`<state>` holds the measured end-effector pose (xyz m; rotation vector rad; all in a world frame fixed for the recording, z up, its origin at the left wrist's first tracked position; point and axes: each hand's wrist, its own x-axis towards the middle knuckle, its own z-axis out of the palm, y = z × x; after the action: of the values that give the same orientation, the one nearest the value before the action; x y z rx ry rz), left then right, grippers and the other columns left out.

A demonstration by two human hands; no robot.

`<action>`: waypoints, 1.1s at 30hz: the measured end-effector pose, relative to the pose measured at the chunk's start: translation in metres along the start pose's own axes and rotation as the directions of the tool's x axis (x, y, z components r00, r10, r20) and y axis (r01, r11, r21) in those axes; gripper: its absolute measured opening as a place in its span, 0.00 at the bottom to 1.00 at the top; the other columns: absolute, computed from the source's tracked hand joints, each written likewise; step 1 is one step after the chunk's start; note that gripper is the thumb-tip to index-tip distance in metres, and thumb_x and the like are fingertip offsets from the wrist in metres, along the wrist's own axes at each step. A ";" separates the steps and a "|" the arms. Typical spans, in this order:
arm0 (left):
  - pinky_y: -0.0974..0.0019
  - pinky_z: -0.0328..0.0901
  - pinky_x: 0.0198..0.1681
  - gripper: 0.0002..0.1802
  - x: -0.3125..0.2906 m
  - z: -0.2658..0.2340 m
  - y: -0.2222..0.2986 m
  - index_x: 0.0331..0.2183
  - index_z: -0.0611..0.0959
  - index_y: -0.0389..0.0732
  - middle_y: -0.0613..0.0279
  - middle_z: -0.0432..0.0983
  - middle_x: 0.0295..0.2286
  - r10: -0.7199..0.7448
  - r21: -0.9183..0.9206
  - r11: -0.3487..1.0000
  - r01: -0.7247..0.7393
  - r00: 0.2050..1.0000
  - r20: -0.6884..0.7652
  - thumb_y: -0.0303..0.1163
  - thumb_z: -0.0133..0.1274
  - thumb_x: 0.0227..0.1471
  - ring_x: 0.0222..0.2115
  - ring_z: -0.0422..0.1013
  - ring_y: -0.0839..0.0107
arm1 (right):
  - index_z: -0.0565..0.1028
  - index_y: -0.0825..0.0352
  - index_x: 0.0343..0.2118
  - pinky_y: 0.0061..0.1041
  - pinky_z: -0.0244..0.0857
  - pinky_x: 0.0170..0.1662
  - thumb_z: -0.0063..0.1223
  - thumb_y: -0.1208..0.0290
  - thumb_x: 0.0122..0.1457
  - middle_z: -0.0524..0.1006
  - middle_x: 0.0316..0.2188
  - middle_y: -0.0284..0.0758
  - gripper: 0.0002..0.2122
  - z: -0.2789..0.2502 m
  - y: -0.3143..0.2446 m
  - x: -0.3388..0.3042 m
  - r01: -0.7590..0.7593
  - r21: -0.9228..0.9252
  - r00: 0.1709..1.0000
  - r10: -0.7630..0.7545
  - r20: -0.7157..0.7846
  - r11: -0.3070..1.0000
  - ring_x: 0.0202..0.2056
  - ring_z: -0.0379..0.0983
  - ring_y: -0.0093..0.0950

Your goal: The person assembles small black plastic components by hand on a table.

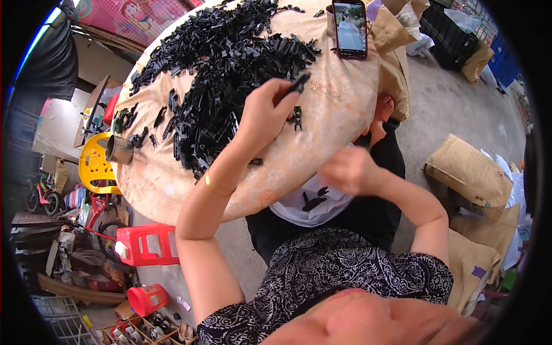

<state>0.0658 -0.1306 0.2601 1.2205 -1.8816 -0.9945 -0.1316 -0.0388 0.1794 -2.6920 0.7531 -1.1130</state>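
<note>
Over the round table, my left hand is closed with thumb and fingers on a narrow black plastic piece. A large heap of similar black plastic pieces spreads beside and beyond that hand, and one loose piece lies just right of it. My right hand is off the table's near edge, above a white plastic bag in my lap. Motion smears its fingers, so whether it holds anything does not show. A few black pieces rest in the bag.
A patterned cloth covers the table. A phone stands upright at the far right, and a metal cup sits at the left edge. Around are a yellow chair, a red stool and brown paper sacks.
</note>
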 end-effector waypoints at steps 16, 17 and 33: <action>0.79 0.60 0.20 0.14 -0.059 -0.010 -0.020 0.39 0.78 0.31 0.66 0.77 0.26 -0.255 -0.232 0.916 0.328 0.921 0.295 0.28 0.48 0.50 0.18 0.65 0.85 | 0.71 0.71 0.42 0.22 0.69 0.34 0.52 0.80 0.48 0.74 0.31 0.35 0.16 -0.004 0.057 0.058 -0.248 0.031 0.963 0.250 -0.097 0.968 0.31 0.72 0.25; 0.79 0.60 0.20 0.14 -0.059 -0.010 -0.021 0.38 0.78 0.31 0.66 0.77 0.26 -0.259 -0.257 0.906 0.335 0.922 0.287 0.28 0.48 0.50 0.18 0.65 0.85 | 0.70 0.72 0.44 0.21 0.70 0.34 0.54 0.81 0.49 0.75 0.32 0.35 0.16 -0.006 0.052 0.057 -0.369 0.368 0.875 0.452 -0.170 0.853 0.31 0.73 0.23; 0.77 0.66 0.31 0.19 -0.075 -0.053 -0.032 0.43 0.75 0.30 0.65 0.76 0.29 -0.109 -0.156 0.980 0.126 0.988 0.113 0.29 0.56 0.50 0.28 0.68 0.84 | 0.75 0.72 0.32 0.19 0.68 0.33 0.57 0.85 0.46 0.73 0.32 0.37 0.09 0.022 0.001 0.107 -0.232 0.471 0.948 0.306 -0.085 0.851 0.31 0.74 0.27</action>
<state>0.1488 -0.0815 0.2479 1.2146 -1.7827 -1.2721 -0.0524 -0.0939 0.2305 -2.0565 0.7511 -1.2529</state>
